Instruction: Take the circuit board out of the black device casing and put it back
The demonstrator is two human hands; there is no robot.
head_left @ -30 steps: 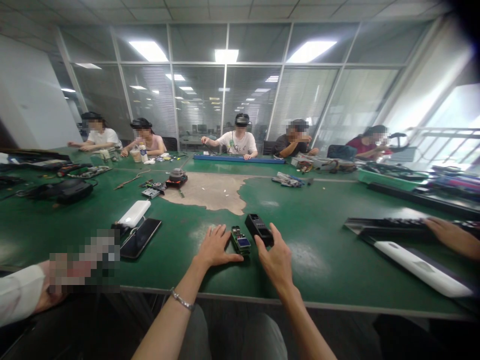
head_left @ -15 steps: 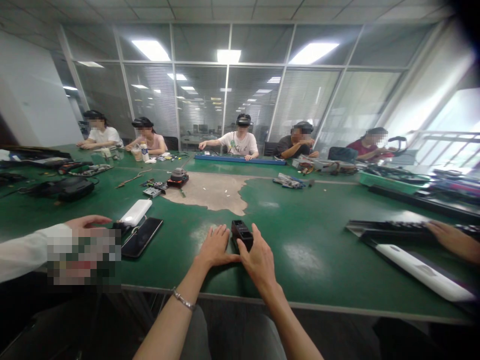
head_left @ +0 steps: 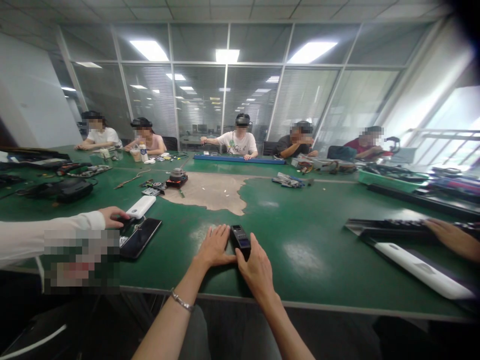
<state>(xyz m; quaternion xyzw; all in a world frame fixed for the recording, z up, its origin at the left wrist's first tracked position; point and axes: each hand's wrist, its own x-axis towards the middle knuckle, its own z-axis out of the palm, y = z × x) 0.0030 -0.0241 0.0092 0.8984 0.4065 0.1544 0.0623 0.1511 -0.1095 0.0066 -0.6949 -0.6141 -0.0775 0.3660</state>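
Observation:
A small black box-shaped device (head_left: 240,238) rests on the green table between my two hands. My left hand (head_left: 216,247) lies palm down at its left side, fingers stretched forward, thumb pointing toward the device's near end. Against the device's right side and near end is my right hand (head_left: 256,264), its thumb and fingers curved round it. The upper face of the device, with what look like small buttons or ports, shows between the hands; its lower end is partly hidden by my right hand.
A neighbour's hand (head_left: 114,217) touches a white power bank (head_left: 141,206) beside a black phone (head_left: 141,239) at left. Another person's hand (head_left: 452,237) rests on black rails at right, near a long white device (head_left: 422,270). Several people sit across the green table (head_left: 315,220).
The neighbour's hand at left has moved forward onto the power bank, which has shifted slightly. The device between my hands is slightly turned or tilted; my hands have barely moved.

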